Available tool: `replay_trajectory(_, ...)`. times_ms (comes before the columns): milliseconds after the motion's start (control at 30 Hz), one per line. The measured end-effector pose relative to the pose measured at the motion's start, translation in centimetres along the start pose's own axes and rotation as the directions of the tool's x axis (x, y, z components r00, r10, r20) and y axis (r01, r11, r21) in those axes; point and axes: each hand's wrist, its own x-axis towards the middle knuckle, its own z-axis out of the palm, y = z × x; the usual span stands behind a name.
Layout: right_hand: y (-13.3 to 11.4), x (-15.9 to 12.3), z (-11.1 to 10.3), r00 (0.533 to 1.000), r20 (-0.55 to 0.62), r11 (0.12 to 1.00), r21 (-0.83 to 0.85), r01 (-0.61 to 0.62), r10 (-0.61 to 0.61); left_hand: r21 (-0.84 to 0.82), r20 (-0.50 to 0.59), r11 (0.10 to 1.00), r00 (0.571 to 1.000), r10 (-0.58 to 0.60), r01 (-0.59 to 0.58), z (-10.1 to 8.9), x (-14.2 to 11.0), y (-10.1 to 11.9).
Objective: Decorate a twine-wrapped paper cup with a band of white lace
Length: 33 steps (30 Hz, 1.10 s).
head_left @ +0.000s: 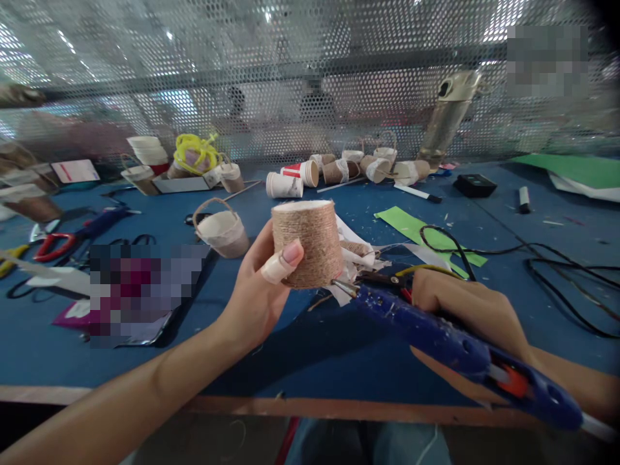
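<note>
Left hand (256,284) curled round twine-wrapped cup (317,236), mid-frame; right hand (472,316) clasps glue gun (431,342), lower right. Nozzle (345,287) slip could burn left fingers.

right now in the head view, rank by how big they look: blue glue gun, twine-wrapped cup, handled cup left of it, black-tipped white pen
1. Blue glue gun
2. Twine-wrapped cup
3. Handled cup
4. White pen
Apparent size only: the first two are held nearer the camera.

The glue gun (450,347) is blue, the cup (316,236) horizontally banded tan.
</note>
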Motion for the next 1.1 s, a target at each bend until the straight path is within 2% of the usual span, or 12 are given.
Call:
replay_trajectory(167,-0.2,0.13,0.07,1.0,-0.002,1.0,-0.01,0.025,-0.025,0.002,-0.017,0.999,0.999,0.046,-0.046,0.08,-0.01,-0.16)
replay_trajectory(367,0.1,0.14,0.23,0.997,-0.02,0.996,-0.047,0.073,-0.074,-0.018,-0.055,0.999,0.998,0.036,-0.037,0.23,0.05,-0.16)
replay_trajectory(600,0.21,-0.03,-0.01,1.0,-0.004,0.999,-0.038,0.027,-0.027,-0.09,-0.015,0.996,1.0,0.002,-0.004,0.27,-0.08,0.16)
replay_trajectory(900,-0.17,0.17,-0.18,1.0,0.009,0.999,-0.05,0.02,-0.019,-0.043,-0.02,0.999,0.999,0.032,-0.033,0.31,-0.12,0.14)
replay_trajectory(1100,0.14,0.1,-0.01,0.998,-0.01,0.996,-0.069,0.057,-0.058,-0.016,-0.027,0.998,0.998,0.057,-0.058,0.0,-0.16,0.03)
